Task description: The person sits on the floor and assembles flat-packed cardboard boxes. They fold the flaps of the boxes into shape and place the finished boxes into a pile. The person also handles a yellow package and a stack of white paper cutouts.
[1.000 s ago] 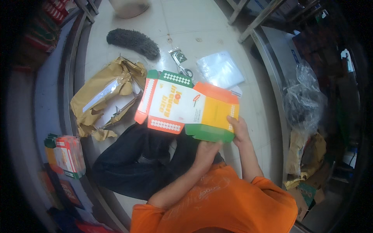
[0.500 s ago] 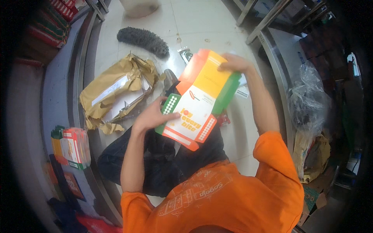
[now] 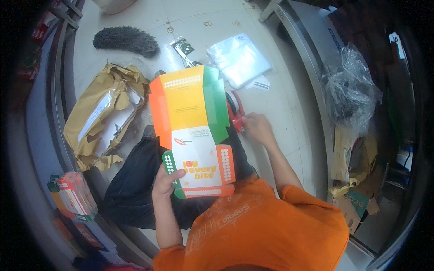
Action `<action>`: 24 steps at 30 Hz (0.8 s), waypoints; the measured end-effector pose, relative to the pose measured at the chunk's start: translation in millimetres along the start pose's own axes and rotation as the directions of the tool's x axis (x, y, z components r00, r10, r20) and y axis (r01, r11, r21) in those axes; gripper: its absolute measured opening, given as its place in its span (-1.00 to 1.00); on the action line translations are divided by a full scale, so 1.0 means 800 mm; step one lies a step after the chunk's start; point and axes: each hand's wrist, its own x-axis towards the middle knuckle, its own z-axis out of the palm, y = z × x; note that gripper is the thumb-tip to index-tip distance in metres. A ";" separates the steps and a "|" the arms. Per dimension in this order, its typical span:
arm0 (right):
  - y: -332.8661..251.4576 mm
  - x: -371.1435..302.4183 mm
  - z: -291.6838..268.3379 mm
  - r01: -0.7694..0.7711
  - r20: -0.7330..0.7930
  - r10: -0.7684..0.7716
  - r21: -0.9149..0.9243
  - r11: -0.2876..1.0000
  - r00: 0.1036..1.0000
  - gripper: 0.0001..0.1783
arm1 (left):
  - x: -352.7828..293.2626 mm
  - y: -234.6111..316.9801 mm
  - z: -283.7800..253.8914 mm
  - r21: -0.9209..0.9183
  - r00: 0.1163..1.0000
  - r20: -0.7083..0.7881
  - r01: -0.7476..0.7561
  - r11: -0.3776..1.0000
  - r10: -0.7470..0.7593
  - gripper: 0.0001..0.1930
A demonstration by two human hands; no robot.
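An unfolded carton box [image 3: 192, 156], white, yellow, orange and green, lies open over my lap with its printed side up. Its near left green flap is pinched in my left hand [image 3: 166, 180], the thumb on top and the other fingers hidden beneath. To the right of the carton, my right hand [image 3: 260, 128] has its fingers closed at the end of a red tape dispenser [image 3: 237, 118] on the floor. The carton partly covers the dispenser.
Torn brown paper wrapping [image 3: 92, 122] with white sheets lies left. Ahead are scissors [image 3: 184, 56], a clear plastic packet [image 3: 239, 58] and a dark shaggy roll [image 3: 126, 40]. Folded cartons [image 3: 74, 194] stack on the left ledge. Crumpled plastic [image 3: 355, 90] hangs over the right metal rail.
My right hand has let go of the carton's far end and moved down to the red tape dispenser. The carton has come nearer and turned more upright, still in my left hand. The view has shifted.
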 end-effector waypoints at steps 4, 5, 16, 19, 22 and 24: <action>-0.003 0.027 0.011 -0.393 0.450 0.216 0.349 0.851 0.867 -0.66 | 0.011 -0.004 0.020 -0.021 0.996 -0.015 -0.087 0.996 0.087 -0.43; 0.000 0.024 0.007 -0.390 0.442 0.164 0.489 0.780 0.882 -0.67 | 0.015 -0.001 0.026 -0.006 0.993 -0.027 -0.114 0.993 0.114 -0.44; 0.100 -0.029 0.079 0.118 0.022 -0.119 0.021 0.993 0.993 -0.82 | 0.079 0.059 0.062 -0.025 0.973 -0.047 -0.229 0.973 0.227 -0.49; 0.063 -0.049 0.035 -0.005 -0.017 0.009 0.229 0.973 1.000 -0.80 | 0.078 0.061 0.072 -0.046 0.965 -0.093 -0.250 0.967 0.245 -0.59; -0.047 -0.091 -0.040 -0.062 0.007 0.073 0.603 0.795 0.997 -0.78 | 0.082 0.053 0.071 0.027 0.957 -0.106 -0.269 0.963 0.270 -0.60; -0.093 -0.115 -0.052 0.088 0.042 -0.157 0.674 0.734 0.987 -0.77 | 0.080 0.051 0.074 0.049 0.952 -0.110 -0.283 0.958 0.287 -0.61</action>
